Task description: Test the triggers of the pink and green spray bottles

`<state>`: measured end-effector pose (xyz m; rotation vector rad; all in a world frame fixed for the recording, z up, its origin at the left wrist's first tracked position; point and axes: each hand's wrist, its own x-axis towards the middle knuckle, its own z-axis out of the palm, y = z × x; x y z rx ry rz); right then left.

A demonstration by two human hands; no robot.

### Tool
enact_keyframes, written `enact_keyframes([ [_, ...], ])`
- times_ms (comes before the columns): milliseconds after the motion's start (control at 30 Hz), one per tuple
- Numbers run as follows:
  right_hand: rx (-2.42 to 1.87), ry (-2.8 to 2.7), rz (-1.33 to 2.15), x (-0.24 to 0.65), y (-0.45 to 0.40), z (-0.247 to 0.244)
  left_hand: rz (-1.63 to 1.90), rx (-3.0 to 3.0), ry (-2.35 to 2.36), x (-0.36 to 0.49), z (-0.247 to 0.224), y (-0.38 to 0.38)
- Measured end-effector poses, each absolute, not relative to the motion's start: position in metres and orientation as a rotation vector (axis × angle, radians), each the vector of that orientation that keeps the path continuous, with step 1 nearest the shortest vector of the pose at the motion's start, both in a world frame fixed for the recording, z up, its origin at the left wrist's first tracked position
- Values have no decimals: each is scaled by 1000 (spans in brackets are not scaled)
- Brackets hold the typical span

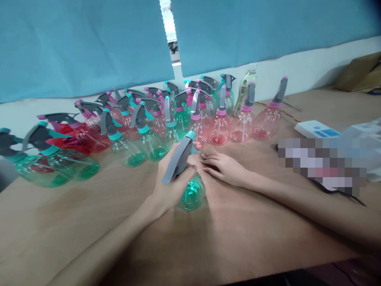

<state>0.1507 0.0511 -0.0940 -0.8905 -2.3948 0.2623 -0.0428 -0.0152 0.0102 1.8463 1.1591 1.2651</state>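
Note:
My left hand (171, 184) is wrapped round the neck of a green spray bottle (193, 192) with a grey trigger head and a teal nozzle. The bottle stands near the middle of the wooden table (238, 234), its head leaning up to the right. Just right of it, my right hand (224, 169) lies on the table, fingers stretched toward the bottle and holding nothing. Behind both hands stand green spray bottles (153, 145) with teal collars and pink spray bottles (220, 129) with pink collars.
At the far left, two green bottles (74, 163) stand close together by a red bottle (92, 137). A labelled drink bottle (245, 89) is at the back. On the right are a white box (315, 129), clear plastic (364, 139) and a blurred-out flat object (321, 165). A cardboard box (357, 73) sits behind.

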Motion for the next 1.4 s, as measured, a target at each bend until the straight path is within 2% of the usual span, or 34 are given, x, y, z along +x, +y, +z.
enact_keyframes([
  [933, -891, -2388, 263, 151, 51, -93, 1189, 1766, 1151, -43, 16, -19],
  [1400, -874, -2368, 287, 151, 51, -94, 1262, 1790, 1168, -43, 7, -16],
])
